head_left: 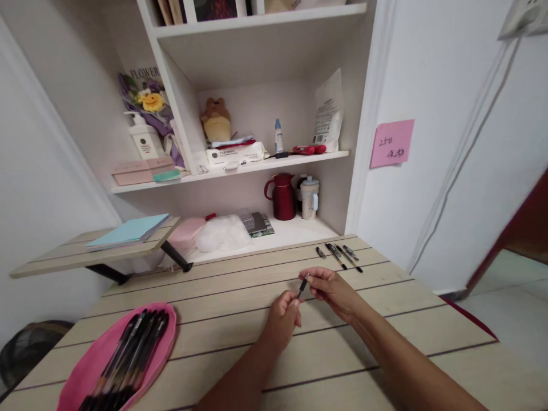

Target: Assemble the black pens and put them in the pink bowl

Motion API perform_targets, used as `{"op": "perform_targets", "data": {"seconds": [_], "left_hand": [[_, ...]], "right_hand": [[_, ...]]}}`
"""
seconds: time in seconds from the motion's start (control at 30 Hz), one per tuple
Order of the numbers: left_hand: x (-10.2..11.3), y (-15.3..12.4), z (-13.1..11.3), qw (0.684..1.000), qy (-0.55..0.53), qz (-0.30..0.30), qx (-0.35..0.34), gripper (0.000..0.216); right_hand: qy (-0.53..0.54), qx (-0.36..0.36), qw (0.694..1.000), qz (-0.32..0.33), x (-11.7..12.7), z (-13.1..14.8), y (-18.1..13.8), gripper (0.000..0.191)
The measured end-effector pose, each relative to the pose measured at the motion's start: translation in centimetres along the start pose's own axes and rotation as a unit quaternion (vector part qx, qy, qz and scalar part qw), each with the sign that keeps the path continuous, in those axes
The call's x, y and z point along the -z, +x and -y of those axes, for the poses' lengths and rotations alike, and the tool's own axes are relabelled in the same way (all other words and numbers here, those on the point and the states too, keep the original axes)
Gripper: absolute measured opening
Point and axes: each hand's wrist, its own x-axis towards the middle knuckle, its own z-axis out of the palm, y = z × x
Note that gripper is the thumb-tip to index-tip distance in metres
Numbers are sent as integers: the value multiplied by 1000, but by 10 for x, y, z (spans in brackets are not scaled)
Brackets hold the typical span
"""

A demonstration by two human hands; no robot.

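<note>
Pen (303, 285) is between our two hands, over the middle of the slatted wood table (342, 365), a bit right of scene centre. Long axis runs on a slant: one end near-left, the other far-right. Fingers cover both ends, so we can't tell which one carries the writing tip.

Looks: slim, straight, black stretch along the middle, paler greyish stretch by the near-left end. Only a short length shows.

Our left hand (282, 321) has fingers curled and thumb pressed over, pinching the near-left end. Our right hand (329, 289) pinches the far-right end between thumb and forefinger.

Far right of the hands we have loose black pen parts (336, 257) on the table: long ones pointing near-right, shorter cap-like ones beside them. Near left, a pink tray (170, 337) holds a bundle of dark pens (135, 348), side by side, axes near-left to far-right. Red jug (284, 200) stands far side, in the white shelf unit (257, 51).
</note>
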Motion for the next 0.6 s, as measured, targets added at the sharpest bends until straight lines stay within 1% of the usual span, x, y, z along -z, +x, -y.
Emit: {"op": "perform_targets", "data": {"seconds": [0.07, 0.13, 0.23, 0.3, 0.4, 0.43, 0.5, 0.57, 0.6], "left_hand": [[0, 0, 0, 1000, 7, 4, -3, 29], [0, 0, 0, 1000, 8, 4, -5, 28], [0, 0, 1, 1000, 3, 4, -6, 26], [1, 0, 2, 1000, 6, 9, -6, 25], [1, 1, 2, 1000, 14, 12, -4, 26], [1, 0, 2, 1000, 15, 11, -4, 26], [1, 0, 2, 1000, 13, 7, -1, 27], [1, 0, 1, 1000, 12, 6, 2, 28], [1, 0, 0, 1000, 13, 6, 3, 28]], "right_hand": [[-16, 5, 999, -29, -1, 0, 0, 30], [-39, 3, 998, -45, -1, 1, -1, 31], [-18, -8, 1000, -4, 0, 2, -1, 33], [6, -6, 1000, 3, 1, 1, -1, 36], [-9, 9, 999, -38, 2, 0, 0, 32], [-16, 11, 999, -43, 2, 0, 0, 32], [-14, 8, 1000, -23, 2, 0, -1, 31], [4, 0, 1000, 4, 1, 1, -1, 34], [10, -1, 1000, 4, 1, 1, -1, 35]]}}
